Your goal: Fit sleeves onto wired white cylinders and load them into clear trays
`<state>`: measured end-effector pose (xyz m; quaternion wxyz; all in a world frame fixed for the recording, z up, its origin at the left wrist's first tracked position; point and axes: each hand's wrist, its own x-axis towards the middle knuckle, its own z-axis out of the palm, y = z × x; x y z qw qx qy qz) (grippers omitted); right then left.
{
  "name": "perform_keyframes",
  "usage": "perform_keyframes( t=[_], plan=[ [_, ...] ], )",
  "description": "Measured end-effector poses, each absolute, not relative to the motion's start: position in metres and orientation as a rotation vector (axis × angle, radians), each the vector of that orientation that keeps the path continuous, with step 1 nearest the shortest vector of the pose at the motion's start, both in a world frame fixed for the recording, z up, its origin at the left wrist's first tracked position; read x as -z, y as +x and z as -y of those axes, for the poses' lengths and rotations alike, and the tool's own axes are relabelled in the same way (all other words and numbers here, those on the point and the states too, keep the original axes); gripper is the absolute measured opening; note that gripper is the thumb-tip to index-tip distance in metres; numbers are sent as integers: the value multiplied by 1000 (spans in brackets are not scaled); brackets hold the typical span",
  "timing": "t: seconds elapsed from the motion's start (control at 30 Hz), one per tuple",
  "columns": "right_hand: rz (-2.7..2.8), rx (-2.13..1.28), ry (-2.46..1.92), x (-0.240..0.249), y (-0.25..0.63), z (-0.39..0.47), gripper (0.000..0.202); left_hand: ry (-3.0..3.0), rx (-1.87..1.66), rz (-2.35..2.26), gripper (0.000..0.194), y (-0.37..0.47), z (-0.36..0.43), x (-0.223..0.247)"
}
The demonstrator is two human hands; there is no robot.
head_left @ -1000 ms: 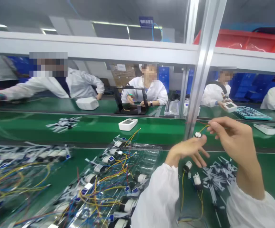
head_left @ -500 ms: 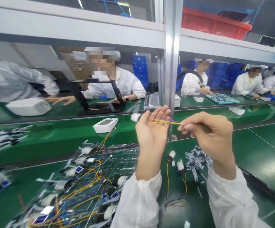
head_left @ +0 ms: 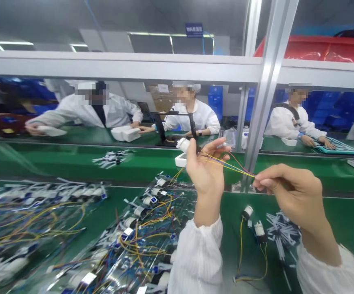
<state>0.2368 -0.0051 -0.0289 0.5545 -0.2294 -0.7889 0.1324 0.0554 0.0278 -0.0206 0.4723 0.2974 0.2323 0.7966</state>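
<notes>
L hand (head_left: 206,171) holds wht cyl part (head_left: 183,145) at thumb, fingers half-curled; R hand (head_left: 293,194) pinches its wires (head_left: 241,170); 2 similar parts (head_left: 259,230) below R fingertips.

We are on a factory assembly line, where people (head_left: 118,109) in white coats (head_left: 209,116) work along green benches (head_left: 345,228) and many similar wired parts (head_left: 150,200) lie in rows. Behind the people we see stacked blue crates (head_left: 215,98).
</notes>
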Motion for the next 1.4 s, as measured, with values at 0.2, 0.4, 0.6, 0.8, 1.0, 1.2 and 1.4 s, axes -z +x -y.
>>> perform_keyframes(
  t=[0.2,0.4,0.6,0.8,1.0,1.2,1.4],
  plan=[
    [2199,-636,-521,35,221,-8,16,1048,-2187,-794,77,29,-13,13],
    [2052,-1176,-720,45,225,-33,58,1416,-1720,-1030,75,10,-8,17],
    [1807,-1772,-401,75,225,-70,106,1739,-1190,-1268,75,23,-28,36],
    [1440,-1851,-479,89,194,-73,70,2022,-867,-1413,63,43,-36,42],
    [1201,-1755,-771,80,179,-62,50,2058,-697,-1315,50,47,-34,47],
    [986,-1532,-726,84,192,-76,44,2141,-741,-1191,42,43,-35,46],
    [1031,-1239,-670,74,208,-79,38,1778,-1343,-1210,34,38,-43,46]
  ],
)
